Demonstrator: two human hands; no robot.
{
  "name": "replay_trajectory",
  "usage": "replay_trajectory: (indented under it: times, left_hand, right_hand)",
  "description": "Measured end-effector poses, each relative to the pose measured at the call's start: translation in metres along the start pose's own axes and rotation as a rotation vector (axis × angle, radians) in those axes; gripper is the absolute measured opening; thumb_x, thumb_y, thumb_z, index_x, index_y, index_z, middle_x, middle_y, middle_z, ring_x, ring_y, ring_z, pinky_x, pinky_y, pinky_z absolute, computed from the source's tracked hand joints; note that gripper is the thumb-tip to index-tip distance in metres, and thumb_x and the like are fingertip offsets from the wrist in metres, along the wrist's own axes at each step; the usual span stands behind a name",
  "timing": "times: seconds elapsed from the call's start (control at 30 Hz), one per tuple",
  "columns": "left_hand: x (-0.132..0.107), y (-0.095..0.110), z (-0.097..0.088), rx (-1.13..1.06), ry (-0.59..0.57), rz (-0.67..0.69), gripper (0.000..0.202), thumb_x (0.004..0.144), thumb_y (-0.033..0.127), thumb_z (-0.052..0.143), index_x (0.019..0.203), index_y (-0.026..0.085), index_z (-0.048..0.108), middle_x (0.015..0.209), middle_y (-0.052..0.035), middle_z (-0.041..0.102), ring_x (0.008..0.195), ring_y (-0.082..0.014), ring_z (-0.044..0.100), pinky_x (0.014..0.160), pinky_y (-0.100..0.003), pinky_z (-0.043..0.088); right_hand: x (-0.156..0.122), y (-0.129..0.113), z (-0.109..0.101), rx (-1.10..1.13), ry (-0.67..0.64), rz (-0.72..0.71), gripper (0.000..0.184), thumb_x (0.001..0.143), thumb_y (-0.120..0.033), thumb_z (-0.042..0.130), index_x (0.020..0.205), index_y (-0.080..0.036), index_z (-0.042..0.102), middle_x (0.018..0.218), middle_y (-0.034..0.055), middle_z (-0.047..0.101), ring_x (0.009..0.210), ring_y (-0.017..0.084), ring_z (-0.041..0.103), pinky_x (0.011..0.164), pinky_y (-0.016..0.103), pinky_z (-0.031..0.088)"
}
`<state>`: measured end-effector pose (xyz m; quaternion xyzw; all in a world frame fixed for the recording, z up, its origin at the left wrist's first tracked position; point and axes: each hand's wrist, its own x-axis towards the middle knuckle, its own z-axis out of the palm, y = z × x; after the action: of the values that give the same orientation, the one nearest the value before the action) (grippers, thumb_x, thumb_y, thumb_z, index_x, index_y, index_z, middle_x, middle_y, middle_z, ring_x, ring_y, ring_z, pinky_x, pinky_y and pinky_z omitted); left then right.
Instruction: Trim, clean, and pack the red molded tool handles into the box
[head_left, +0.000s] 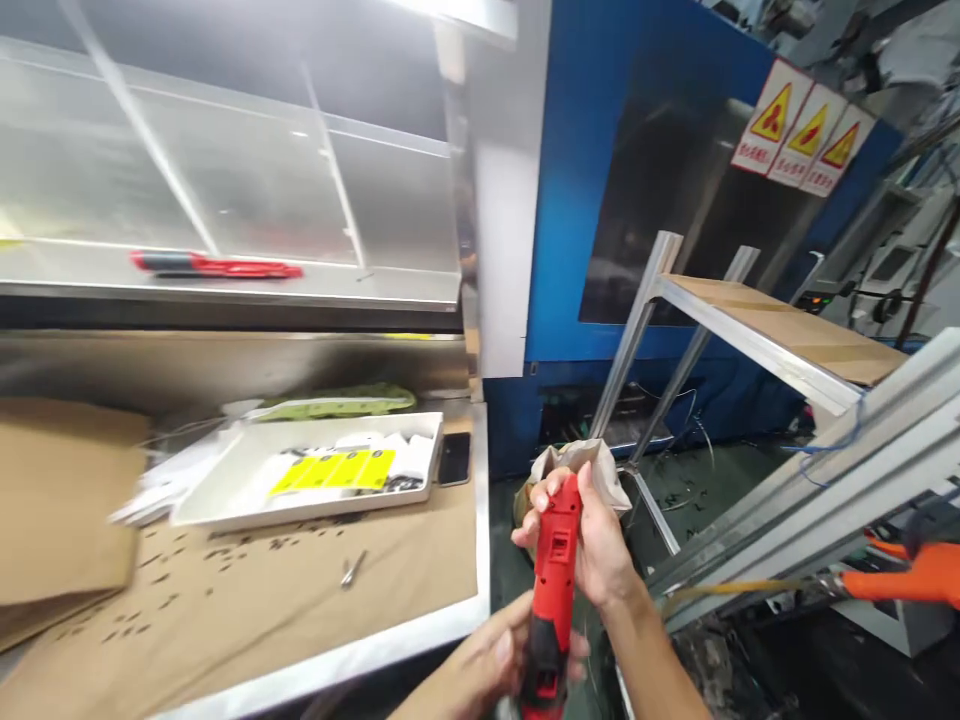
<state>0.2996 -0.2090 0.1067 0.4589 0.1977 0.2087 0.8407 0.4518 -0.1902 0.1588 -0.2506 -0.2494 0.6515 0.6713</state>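
A long red and black tool housing (556, 570) with small openings along it is between my hands, above the floor to the right of the bench. My right hand (596, 535) closes around its upper red end, thumb along the right side and fingers showing at the left. Lower down, my left hand (499, 655) wraps around the darker end, slightly blurred, with fingertips showing on the far side. Behind my right hand stands a bag-like liner (607, 480), partly covered by the fingers. A similar red and black tool housing (225, 266) lies on the shelf above the bench.
On the brown-covered bench (420, 570) are a white tray (300, 515) with yellow labels and small parts, a phone (454, 458), a small metal piece (352, 570) and scattered dark bits. Cardboard (67, 500) stands left. An aluminium frame (765, 370) and orange-handled tool (900, 575) are right.
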Motion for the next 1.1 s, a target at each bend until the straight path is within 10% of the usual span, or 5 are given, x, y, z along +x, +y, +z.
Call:
replay_trajectory:
  times: [0.1, 0.2, 0.4, 0.63, 1.1]
  left_hand:
    - [-0.006, 0.005, -0.023, -0.17, -0.072, -0.006, 0.045, 0.075, 0.055, 0.072, 0.109, 0.026, 0.072, 0.09, -0.0053, 0.076, 0.082, -0.0232, 0.071, 0.076, -0.035, 0.053]
    - [-0.016, 0.006, -0.056, -0.285, 0.017, 0.083, 0.047, 0.077, 0.047, 0.075, 0.118, 0.027, 0.067, 0.093, -0.0045, 0.075, 0.088, -0.023, 0.071, 0.079, -0.035, 0.055]
    - [-0.039, 0.011, -0.135, -0.478, 0.53, 0.374, 0.053, 0.077, 0.041, 0.076, 0.125, 0.03, 0.058, 0.109, -0.0079, 0.075, 0.11, -0.0272, 0.067, 0.097, -0.041, 0.051]
    - [-0.064, 0.039, -0.189, -0.404, 0.577, 0.467, 0.033, 0.081, 0.041, 0.072, 0.112, 0.033, 0.064, 0.116, -0.0042, 0.073, 0.121, -0.0315, 0.06, 0.105, -0.048, 0.046]
    - [-0.091, 0.047, -0.252, -0.265, 0.658, 0.469, 0.034, 0.075, 0.043, 0.077, 0.106, 0.031, 0.068, 0.117, -0.0032, 0.072, 0.124, -0.0307, 0.057, 0.114, -0.046, 0.035]
  right_hand:
    - [0.016, 0.018, 0.01, -0.206, -0.079, 0.114, 0.06, 0.081, -0.074, 0.052, 0.104, -0.021, 0.066, 0.092, 0.0076, 0.072, 0.093, 0.024, 0.068, 0.092, 0.043, 0.05]
    - [0.02, 0.034, 0.008, -0.637, 0.106, -0.101, 0.058, 0.086, -0.07, 0.051, 0.124, -0.027, 0.06, 0.123, 0.0077, 0.066, 0.123, 0.024, 0.054, 0.111, 0.042, 0.031]
    - [0.006, 0.11, 0.009, -1.087, 0.312, -0.282, 0.029, 0.085, -0.051, 0.062, 0.094, -0.026, 0.073, 0.093, 0.0031, 0.057, 0.089, 0.021, 0.056, 0.081, 0.031, 0.044]
    - [0.049, 0.193, 0.067, -0.962, 0.258, -0.122, 0.032, 0.081, -0.054, 0.064, 0.082, -0.023, 0.073, 0.077, -0.0004, 0.048, 0.074, 0.018, 0.047, 0.072, 0.029, 0.038]
    - [0.096, 0.247, 0.109, -0.684, 0.34, 0.007, 0.036, 0.072, -0.056, 0.072, 0.078, -0.021, 0.075, 0.076, 0.0024, 0.058, 0.077, 0.021, 0.049, 0.076, 0.031, 0.04]
